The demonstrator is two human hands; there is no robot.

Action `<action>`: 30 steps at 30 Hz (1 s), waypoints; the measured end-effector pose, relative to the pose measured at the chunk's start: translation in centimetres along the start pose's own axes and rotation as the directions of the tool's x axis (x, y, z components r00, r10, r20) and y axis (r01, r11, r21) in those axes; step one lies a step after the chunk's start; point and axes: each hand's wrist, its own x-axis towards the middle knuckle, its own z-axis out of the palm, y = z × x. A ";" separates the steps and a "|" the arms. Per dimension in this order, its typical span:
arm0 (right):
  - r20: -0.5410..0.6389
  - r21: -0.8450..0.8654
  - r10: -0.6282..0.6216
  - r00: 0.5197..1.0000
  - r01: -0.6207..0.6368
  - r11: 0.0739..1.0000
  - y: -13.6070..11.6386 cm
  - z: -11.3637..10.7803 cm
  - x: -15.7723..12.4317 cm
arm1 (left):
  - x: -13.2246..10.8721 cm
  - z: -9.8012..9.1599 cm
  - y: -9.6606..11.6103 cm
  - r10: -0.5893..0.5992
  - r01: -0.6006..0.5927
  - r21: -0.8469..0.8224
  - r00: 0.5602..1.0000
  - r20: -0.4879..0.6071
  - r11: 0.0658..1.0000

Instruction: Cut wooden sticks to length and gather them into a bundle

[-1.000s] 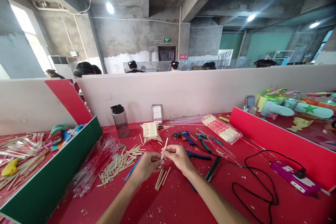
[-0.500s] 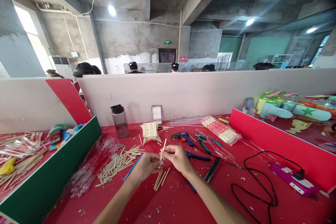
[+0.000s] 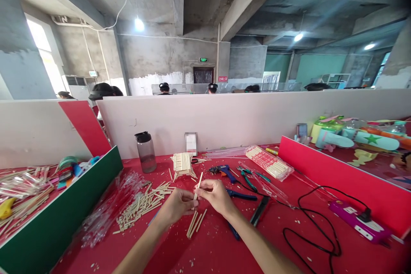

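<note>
A thin wooden stick (image 3: 199, 181) is pinched between both hands, tilted over the middle of the table. My left hand (image 3: 178, 206) grips its lower part with thumb and fingers closed. Higher up, the fingers of my right hand (image 3: 214, 195) close on the same stick. Below the hands, several short sticks (image 3: 195, 224) lie side by side on the red tabletop. Just beyond stands a small structure built of sticks (image 3: 183, 165). To the left of my left hand spreads a pile of cut sticks (image 3: 144, 205).
Pliers (image 3: 247, 178), a blue glue gun (image 3: 226, 173) and a blue-handled tool (image 3: 242, 195) lie right of the hands. A bottle (image 3: 146, 154) stands at the back left. A black cable runs to a purple power strip (image 3: 355, 220). Green (image 3: 70, 205) and red (image 3: 340, 184) dividers flank the table.
The view has tilted up slightly, so the table contents sit a little lower. Both hands keep hold of the stick in nearly the same place.
</note>
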 end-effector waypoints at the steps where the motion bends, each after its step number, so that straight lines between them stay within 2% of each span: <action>1: -0.003 -0.007 -0.001 1.000 0.001 1.000 0.1 0.0 0.0 | 0.0 0.0 0.1 -0.003 0.003 0.000 1.000 -0.004 1.000; 8: -0.021 -0.098 -0.057 0.998 0.055 0.994 0.6 0.2 0.0 | 0.0 0.0 0.0 0.014 -0.014 0.011 1.000 0.000 1.000; 14: 0.017 -0.094 -0.013 1.000 0.014 0.995 1.0 -0.2 0.4 | 0.3 -0.4 -0.6 0.002 -0.002 0.038 1.000 -0.003 0.999; 17: 0.024 -0.270 0.004 1.000 0.003 0.963 -0.1 -1.7 0.5 | 0.6 -0.8 -1.0 0.002 -0.002 0.041 1.000 -0.003 0.999; 19: -0.021 -0.552 -0.032 0.999 0.015 0.833 -1.3 -3.3 0.3 | 0.9 -1.2 -1.4 -0.004 0.005 0.024 1.000 -0.022 1.000; 21: -0.074 -0.790 -0.047 0.996 -0.029 0.612 -2.3 -4.8 -0.2 | 1.2 -1.5 -1.6 -0.017 0.017 0.002 0.999 -0.048 1.000; 23: -0.084 -0.898 0.071 0.994 -0.106 0.427 -2.8 -6.0 -0.7 | 1.4 -1.7 -1.8 -0.024 0.023 -0.022 0.997 -0.073 0.999; 25: -0.092 -0.946 0.259 0.961 -0.165 0.279 -2.9 -6.6 -1.2 | 1.5 -2.0 -2.0 -0.027 0.024 -0.039 0.995 -0.093 0.999; 27: -0.100 -0.965 0.399 0.912 -0.187 0.185 -2.7 -6.6 -1.7 | 1.5 -2.2 -2.0 -0.025 0.020 -0.046 0.994 -0.109 0.999; 30: -0.109 -0.972 0.466 0.878 -0.194 0.137 -2.5 -6.1 -2.0 | 1.5 -2.3 -2.0 -0.014 0.008 -0.047 0.993 -0.119 0.999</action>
